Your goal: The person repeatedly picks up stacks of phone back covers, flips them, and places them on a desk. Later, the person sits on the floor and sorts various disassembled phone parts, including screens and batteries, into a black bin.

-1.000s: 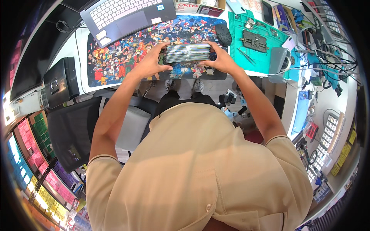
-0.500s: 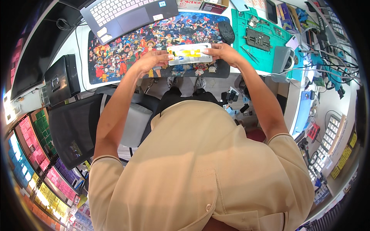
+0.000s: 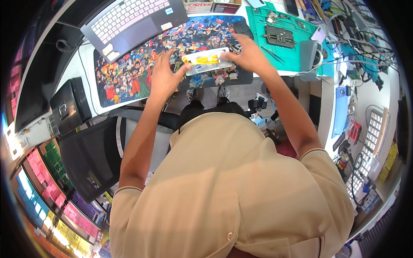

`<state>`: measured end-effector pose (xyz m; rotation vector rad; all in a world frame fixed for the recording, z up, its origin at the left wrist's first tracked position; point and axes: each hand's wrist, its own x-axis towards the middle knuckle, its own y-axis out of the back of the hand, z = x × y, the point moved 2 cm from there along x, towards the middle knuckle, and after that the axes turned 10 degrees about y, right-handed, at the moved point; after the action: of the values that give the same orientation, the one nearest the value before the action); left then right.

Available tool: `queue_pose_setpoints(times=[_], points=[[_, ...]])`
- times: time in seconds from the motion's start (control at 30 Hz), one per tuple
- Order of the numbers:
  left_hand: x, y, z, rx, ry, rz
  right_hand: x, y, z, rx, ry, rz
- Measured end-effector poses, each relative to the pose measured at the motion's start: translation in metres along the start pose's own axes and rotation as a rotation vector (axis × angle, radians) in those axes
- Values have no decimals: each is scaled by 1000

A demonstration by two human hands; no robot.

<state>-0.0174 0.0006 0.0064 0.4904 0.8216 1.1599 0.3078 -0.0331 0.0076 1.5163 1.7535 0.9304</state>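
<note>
A small white rectangular pack (image 3: pixel 208 68) with a yellow strip-like part inside lies at the front of the desk mat (image 3: pixel 129 73), which is printed with many cartoon figures. At the pack's left end is my left hand (image 3: pixel 165 74), open, its fingers spread and the thumb tip beside the corner. Over the right end my right hand (image 3: pixel 248 55) is open too, thumb pointing at the pack and fingers apart from it. Whether either thumb still touches the pack, I cannot tell. A dark mouse (image 3: pixel 241 29) sits partly behind my right fingers.
A laptop (image 3: pixel 133 32) stands at the back left. On the right, a green work mat (image 3: pixel 290 62) bears tweezers (image 3: pixel 273 54), a dark metal plate (image 3: pixel 279 37) and small parts. A grey device (image 3: pixel 309 56) and tangled cables (image 3: pixel 365 56) lie beyond. An office chair (image 3: pixel 90 150) is at lower left.
Both hands have loosened from the ends of the pack and spread their fingers. The pack now rests on the mat. The view has shifted slightly.
</note>
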Motion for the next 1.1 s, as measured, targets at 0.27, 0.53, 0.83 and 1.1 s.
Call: queue_pose_setpoints(times=[0.27,0.53,0.83,1.1], points=[[14,-26,36,314,-536,-45,-8,-42,-21,35,352,57],[7,-34,45,470,-495,-46,-12,-20,-24,-165,466,13],[-108,-31,105,97,-361,-22,-264,122,132,445,-434,1272],[-177,-169,200,123,-569,-339,-266,172,289,859,-653,476]])
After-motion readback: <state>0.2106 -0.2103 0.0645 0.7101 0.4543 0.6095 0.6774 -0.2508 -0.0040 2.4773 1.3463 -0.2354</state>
